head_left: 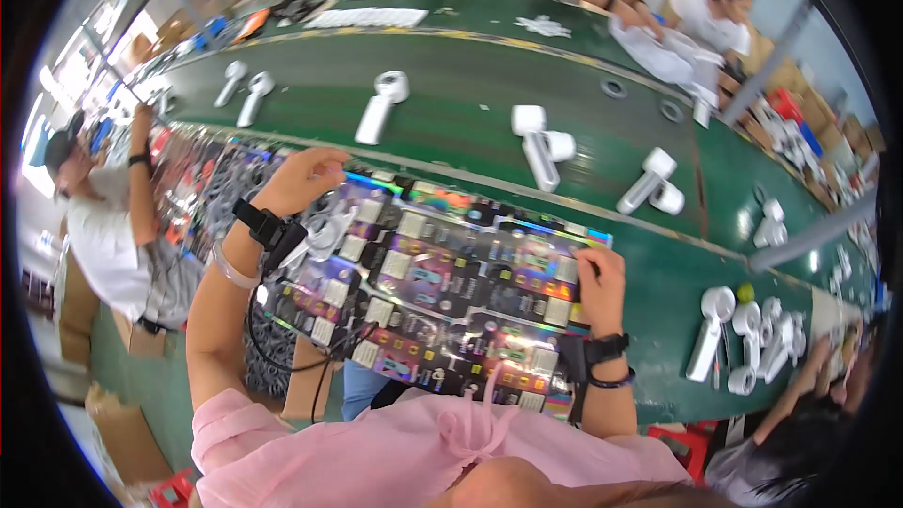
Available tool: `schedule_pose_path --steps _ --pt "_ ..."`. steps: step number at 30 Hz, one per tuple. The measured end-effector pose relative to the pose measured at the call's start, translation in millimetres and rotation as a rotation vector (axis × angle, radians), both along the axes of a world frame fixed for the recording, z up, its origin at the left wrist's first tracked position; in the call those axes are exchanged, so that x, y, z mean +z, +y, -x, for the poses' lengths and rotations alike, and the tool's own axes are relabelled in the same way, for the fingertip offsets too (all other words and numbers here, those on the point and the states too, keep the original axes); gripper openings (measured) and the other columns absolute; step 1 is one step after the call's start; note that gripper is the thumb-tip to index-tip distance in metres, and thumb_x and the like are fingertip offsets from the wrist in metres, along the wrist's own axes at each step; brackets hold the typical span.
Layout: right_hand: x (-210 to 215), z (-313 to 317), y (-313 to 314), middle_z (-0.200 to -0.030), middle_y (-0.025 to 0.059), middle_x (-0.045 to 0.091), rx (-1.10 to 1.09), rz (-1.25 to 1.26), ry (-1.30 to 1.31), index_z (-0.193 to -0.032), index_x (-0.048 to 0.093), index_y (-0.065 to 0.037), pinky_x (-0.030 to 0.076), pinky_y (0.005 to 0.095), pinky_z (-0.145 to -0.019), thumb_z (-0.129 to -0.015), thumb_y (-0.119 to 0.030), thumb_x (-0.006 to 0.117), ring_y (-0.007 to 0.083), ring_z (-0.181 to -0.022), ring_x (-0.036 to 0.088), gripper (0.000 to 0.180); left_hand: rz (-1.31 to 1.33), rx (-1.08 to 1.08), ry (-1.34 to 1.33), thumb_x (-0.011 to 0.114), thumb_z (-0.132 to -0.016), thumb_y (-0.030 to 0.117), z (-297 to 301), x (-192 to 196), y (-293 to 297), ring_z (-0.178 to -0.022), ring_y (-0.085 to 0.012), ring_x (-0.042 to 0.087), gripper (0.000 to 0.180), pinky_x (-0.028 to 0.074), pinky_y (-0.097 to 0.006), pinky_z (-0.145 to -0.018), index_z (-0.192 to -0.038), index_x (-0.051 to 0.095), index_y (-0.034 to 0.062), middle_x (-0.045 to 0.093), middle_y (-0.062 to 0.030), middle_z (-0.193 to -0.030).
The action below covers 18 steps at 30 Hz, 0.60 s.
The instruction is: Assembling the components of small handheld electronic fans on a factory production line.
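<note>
A wide glossy printed sheet (442, 282), dark with shiny rainbow patches and repeated box-like panels, lies spread before me at the bench edge. My left hand (303, 179) is closed at its far left corner, the fingertips pinched together there. At the right edge, my right hand (602, 287) has its fingers curled in against the sheet. What lies under the fingertips is partly hidden. Black bands circle both wrists. Loose grey and white rings and loops (324, 230) lie beside the sheet, near my left forearm.
White handheld fans (376, 111) lie spaced along the green conveyor belt (451, 85) beyond the sheet. More white fans (710, 334) cluster on the bench at right. A metal post (814, 233) slants in at right. Co-workers sit at left, right and across the belt.
</note>
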State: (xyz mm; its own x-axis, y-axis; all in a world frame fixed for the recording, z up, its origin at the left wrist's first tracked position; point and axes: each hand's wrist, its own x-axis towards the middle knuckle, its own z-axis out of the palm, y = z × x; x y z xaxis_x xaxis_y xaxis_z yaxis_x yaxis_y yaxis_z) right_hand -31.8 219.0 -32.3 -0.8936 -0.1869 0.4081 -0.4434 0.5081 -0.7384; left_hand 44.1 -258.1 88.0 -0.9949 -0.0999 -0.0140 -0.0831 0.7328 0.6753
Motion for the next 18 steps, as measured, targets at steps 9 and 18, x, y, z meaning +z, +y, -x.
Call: schedule_pose_path --steps 9,18 --pt "2 -3 4 -0.092 0.0092 0.065 -0.007 0.044 -0.037 -0.089 0.068 -0.005 0.043 0.0367 -0.088 -0.083 -0.004 0.062 0.0274 -0.097 0.055 0.008 -0.008 -0.081 -0.295 0.059 -0.088 0.051 172 -43 190 -0.075 -0.0208 0.065 0.075 0.055 -0.030 -0.054 -0.132 0.043 -0.0076 0.061 -0.0164 -0.109" --pt "4 0 -2 -0.089 0.0096 0.065 -0.022 0.057 0.022 -0.084 0.067 -0.005 0.043 0.0399 -0.086 -0.079 -0.003 0.064 0.0306 -0.093 0.056 0.006 0.016 0.105 -0.099 0.075 -0.071 0.049 242 -112 234 -0.079 -0.0223 0.068 0.071 0.058 -0.037 -0.056 -0.115 0.055 -0.0042 0.066 -0.0151 -0.093"
